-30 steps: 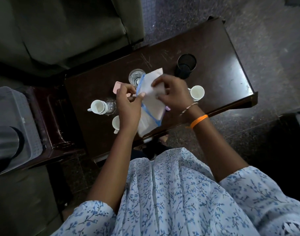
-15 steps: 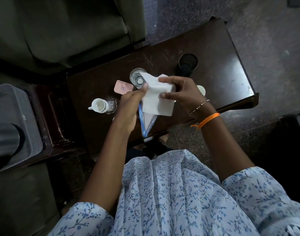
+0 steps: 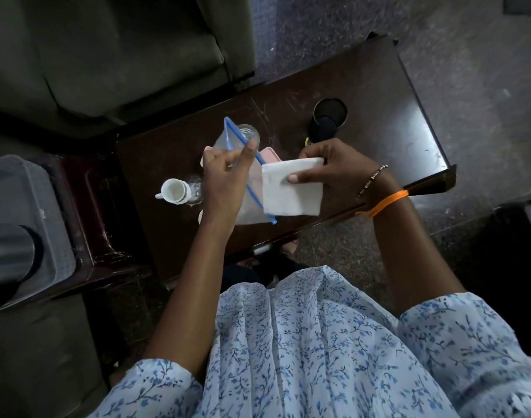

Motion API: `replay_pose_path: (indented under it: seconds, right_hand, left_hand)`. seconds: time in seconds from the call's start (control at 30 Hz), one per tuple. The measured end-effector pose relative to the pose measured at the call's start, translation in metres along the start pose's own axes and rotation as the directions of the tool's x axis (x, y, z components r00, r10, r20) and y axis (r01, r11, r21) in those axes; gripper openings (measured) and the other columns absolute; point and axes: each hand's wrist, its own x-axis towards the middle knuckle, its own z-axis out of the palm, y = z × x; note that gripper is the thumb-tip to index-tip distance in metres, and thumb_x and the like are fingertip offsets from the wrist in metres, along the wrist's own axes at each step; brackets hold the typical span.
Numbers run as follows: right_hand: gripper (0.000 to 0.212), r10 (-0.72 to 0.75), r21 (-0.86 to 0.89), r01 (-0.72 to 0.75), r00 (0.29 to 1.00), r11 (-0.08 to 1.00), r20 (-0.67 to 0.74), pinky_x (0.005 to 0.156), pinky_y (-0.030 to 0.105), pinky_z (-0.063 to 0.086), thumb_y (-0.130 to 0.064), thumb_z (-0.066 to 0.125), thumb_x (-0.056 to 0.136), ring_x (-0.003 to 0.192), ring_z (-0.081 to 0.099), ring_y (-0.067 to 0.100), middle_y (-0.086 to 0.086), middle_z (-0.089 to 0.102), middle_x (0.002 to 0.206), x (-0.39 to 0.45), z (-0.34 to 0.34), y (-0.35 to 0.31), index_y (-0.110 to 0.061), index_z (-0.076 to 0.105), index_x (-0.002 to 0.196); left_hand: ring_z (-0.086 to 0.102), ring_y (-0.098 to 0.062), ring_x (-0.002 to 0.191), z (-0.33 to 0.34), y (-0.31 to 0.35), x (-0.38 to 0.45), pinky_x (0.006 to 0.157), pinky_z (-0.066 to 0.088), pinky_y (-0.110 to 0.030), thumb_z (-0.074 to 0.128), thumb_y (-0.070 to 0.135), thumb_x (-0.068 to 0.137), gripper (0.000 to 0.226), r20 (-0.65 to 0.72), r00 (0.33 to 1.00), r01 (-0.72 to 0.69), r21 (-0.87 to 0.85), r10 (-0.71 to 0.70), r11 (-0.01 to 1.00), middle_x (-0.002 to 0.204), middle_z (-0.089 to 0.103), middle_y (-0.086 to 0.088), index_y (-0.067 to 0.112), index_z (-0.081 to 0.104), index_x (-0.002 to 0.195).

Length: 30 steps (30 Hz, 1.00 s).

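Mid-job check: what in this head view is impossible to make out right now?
Head view:
- Pink case: mostly hidden by the zip bag and left hand.
- Near-edge white cup: only a sliver shows past the left wrist.
- Bag's mouth: open or sealed, unclear.
- Yellow item beside black cup: too small.

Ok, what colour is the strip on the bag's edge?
Blue: the strip runs along the clear bag. The head view shows it best.
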Motion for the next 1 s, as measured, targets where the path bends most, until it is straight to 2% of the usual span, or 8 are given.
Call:
replay_pose_path:
  seconds: [0.07,0.17,0.33,0.47,0.57,0.7,0.83,1.0]
  right_hand:
    - [0.028,0.024,-0.005,-0.024,0.998,1.000,0.057,0.067,0.039,0.047,-0.012,0.075,0.074,0.078,0.056,0.024,0.017,0.060,0.084,0.004,0.003,0.000,0.008,0.063,0.090]
    - [0.033,0.018,-0.048,-0.018,1.000,0.999,-0.014,0.067,0.033,0.043,-0.014,0.079,0.069,0.079,0.053,0.021,0.012,0.059,0.088,0.013,0.007,0.001,-0.003,0.059,0.093]
    - [0.040,0.052,0.242,0.001,0.976,0.970,-0.211,0.053,0.012,0.047,-0.009,0.078,0.069,0.057,0.059,-0.005,-0.008,0.059,0.071,0.023,0.015,0.010,-0.012,0.049,0.096]
    - [0.037,0.101,0.269,-0.072,0.990,0.960,-0.095,0.058,0.023,0.046,-0.007,0.072,0.076,0.067,0.057,0.012,0.009,0.059,0.080,0.025,0.011,0.014,-0.012,0.044,0.100]
    - [0.028,0.070,0.347,-0.062,0.998,0.936,-0.010,0.048,0.013,0.046,-0.004,0.061,0.085,0.052,0.059,-0.003,0.000,0.057,0.073,0.029,0.008,0.013,-0.009,0.040,0.103]
    - [0.009,0.145,0.471,-0.063,0.979,0.880,-0.140,0.055,0.015,0.048,-0.022,0.052,0.093,0.060,0.060,-0.004,-0.007,0.057,0.079,0.038,0.009,0.018,-0.015,0.049,0.098]
    - [0.006,0.196,0.691,-0.035,0.968,0.722,-0.155,0.068,0.030,0.048,-0.015,0.059,0.087,0.071,0.062,0.009,-0.002,0.062,0.083,0.042,0.014,0.030,-0.022,0.060,0.088]
    - [0.020,0.209,0.610,-0.014,0.945,0.792,-0.250,0.057,0.017,0.054,0.003,0.061,0.082,0.063,0.064,0.000,0.003,0.065,0.082,0.044,0.021,0.041,-0.015,0.063,0.089]
  left_hand:
    - [0.048,0.003,0.086,0.001,0.003,0.000,0.075,0.042,-0.014,0.066,0.054,0.072,0.012,0.080,0.994,-0.083,0.048,0.079,0.995,0.094,0.042,0.010,0.042,0.063,0.072]
    - [0.045,0.008,0.078,0.004,0.002,0.002,0.066,0.041,-0.003,0.075,0.044,0.069,0.009,0.222,0.969,-0.150,0.190,0.106,0.970,0.086,0.040,0.011,0.042,0.067,0.071]
    - [0.051,-0.003,0.086,0.014,-0.002,0.004,0.081,0.046,-0.024,0.069,0.034,0.080,0.018,0.195,0.981,-0.041,0.131,0.015,0.991,0.098,0.050,0.000,0.018,0.073,0.088]
    - [0.046,0.003,0.084,0.014,-0.004,0.012,0.074,0.041,-0.011,0.074,0.037,0.075,0.021,0.198,0.979,-0.075,0.149,0.044,0.986,0.100,0.047,0.004,0.029,0.072,0.094]
    - [0.050,0.002,0.089,0.016,-0.007,0.018,0.073,0.044,-0.016,0.080,0.035,0.067,0.034,0.304,0.951,-0.004,0.194,-0.056,0.981,0.097,0.048,0.010,0.021,0.073,0.097]
    - [0.063,-0.026,0.095,0.020,-0.003,0.022,0.085,0.052,-0.043,0.079,0.024,0.071,0.010,0.204,0.972,0.108,0.056,-0.118,0.993,0.092,0.059,0.000,0.022,0.070,0.066]
    - [0.066,-0.031,0.094,0.025,-0.004,0.027,0.087,0.054,-0.047,0.072,0.024,0.079,0.014,0.095,0.977,0.197,-0.048,-0.192,0.979,0.100,0.067,-0.016,0.019,0.071,0.066]
    - [0.063,-0.023,0.094,0.041,-0.002,0.034,0.086,0.054,-0.042,0.065,0.024,0.085,0.016,0.012,0.975,0.220,0.027,-0.221,0.975,0.104,0.064,-0.009,0.015,0.068,0.073]
